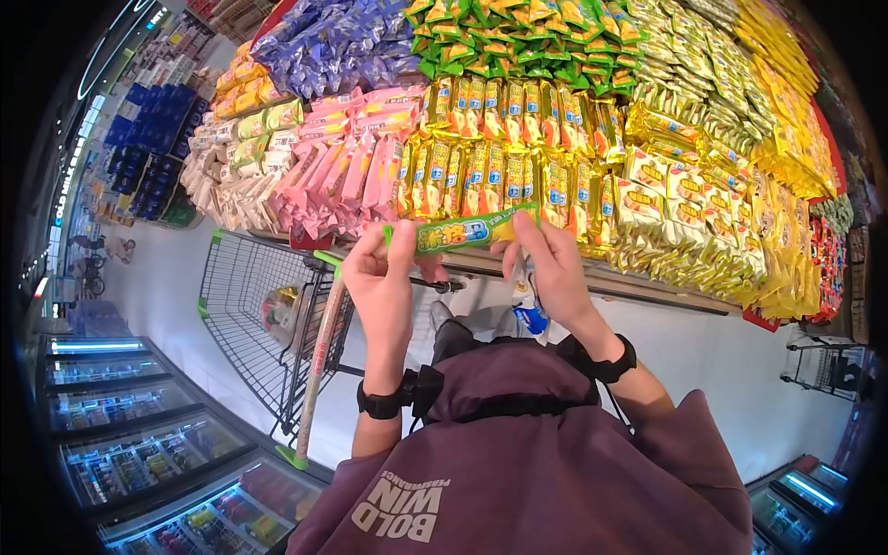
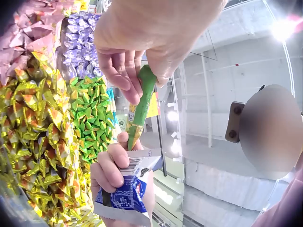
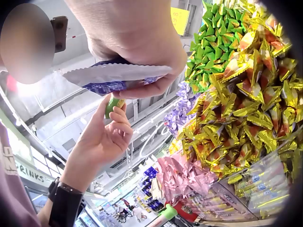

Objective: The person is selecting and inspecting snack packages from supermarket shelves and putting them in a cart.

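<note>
A long green snack packet [image 1: 453, 234] is stretched level between the two hands, its printed face up in the head view. My left hand [image 1: 377, 282] pinches one end between thumb and fingers. At the other end, the thumb and fingers of my right hand [image 1: 558, 277] pinch it too. The same right hand also holds a blue-and-white snack packet [image 2: 129, 189] against its palm, which shows below the fingers as a blue end [image 1: 530, 317] in the head view. Both hands are just in front of gold snack packets [image 1: 490, 180] on the display.
The sloping display holds pink packets [image 1: 347, 176], purple packets [image 1: 338, 46], green packets [image 1: 527, 37] and yellow packets [image 1: 786, 129]. A wire shopping cart [image 1: 245, 305] with a bag in it stands at the left. Glass-topped freezers [image 1: 176, 462] line the lower left. Another cart [image 1: 823, 365] is at the right.
</note>
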The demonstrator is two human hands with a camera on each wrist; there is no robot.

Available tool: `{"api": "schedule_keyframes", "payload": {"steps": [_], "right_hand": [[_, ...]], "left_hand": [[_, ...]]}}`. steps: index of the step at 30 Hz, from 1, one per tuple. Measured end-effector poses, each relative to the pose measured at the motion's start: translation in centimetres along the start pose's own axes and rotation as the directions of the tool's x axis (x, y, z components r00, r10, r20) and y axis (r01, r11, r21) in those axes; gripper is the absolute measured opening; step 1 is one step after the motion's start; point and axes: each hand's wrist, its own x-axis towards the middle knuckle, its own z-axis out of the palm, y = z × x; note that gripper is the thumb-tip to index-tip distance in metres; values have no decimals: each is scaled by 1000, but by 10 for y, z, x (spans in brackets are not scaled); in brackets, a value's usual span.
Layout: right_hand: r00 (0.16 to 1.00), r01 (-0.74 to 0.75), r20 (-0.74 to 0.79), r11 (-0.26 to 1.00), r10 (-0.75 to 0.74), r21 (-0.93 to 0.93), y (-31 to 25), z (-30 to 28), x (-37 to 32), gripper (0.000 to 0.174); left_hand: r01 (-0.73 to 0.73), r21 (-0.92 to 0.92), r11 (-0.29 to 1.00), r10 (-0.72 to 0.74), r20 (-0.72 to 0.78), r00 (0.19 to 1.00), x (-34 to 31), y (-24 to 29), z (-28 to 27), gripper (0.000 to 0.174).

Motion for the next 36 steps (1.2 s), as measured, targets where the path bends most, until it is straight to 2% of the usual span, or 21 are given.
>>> {"api": "schedule_keyframes", "payload": {"steps": [3,10,13,16,19,21,23,25,28,30,32,34,35,36], "right_hand": [[1000,-27,-11,999,27,23,-7,-8,-1,48],[999,-14,32,997,12,77,-6,-20,-2,51],[996,-66,59,997,63,44,-3,-24,-2,51],[987,-117,116,993,112,29,-1,-31,-5,46],[983,-179,74,970,169,164,-10,-27,-9,35],[987,-140,94,980,128,139,-15,-26,-10,26],[990,-86,116,991,75,98,-21,-27,-9,23],[990,-19,142,999,13,38,-26,-28,-8,25],[997,47,70,998,-43,-52,-35,-25,-10,32],[917,399,93,874,-389,-279,-29,-30,-4,36],[817,564,165,709,-552,-424,-29,-34,-3,40],[788,597,225,624,-573,-504,-32,-40,-7,44],[788,581,273,521,-552,-625,-32,-44,-12,42],[754,612,317,439,-576,-657,-32,-46,-13,46]], "left_hand": [[-46,-60,997,47,7,999,0,1,4,32],[-48,-25,999,49,38,998,2,0,6,32],[-57,-45,997,58,30,998,1,1,9,30],[-79,-59,995,80,27,996,0,1,9,27],[-99,-87,991,102,36,994,0,-4,9,24],[-100,-128,987,104,29,994,0,-6,11,22],[-89,-83,993,94,56,994,2,-6,14,26],[-75,-80,994,81,86,993,3,-5,15,25],[-57,-101,993,72,150,986,3,0,15,25],[-64,-71,995,77,207,975,4,4,16,31],[-37,-126,991,71,273,959,6,1,11,35],[-23,-190,981,86,328,941,9,-1,7,38],[-21,-227,974,102,351,931,11,-2,6,38],[-18,-264,964,119,371,921,12,-3,5,38]]}}
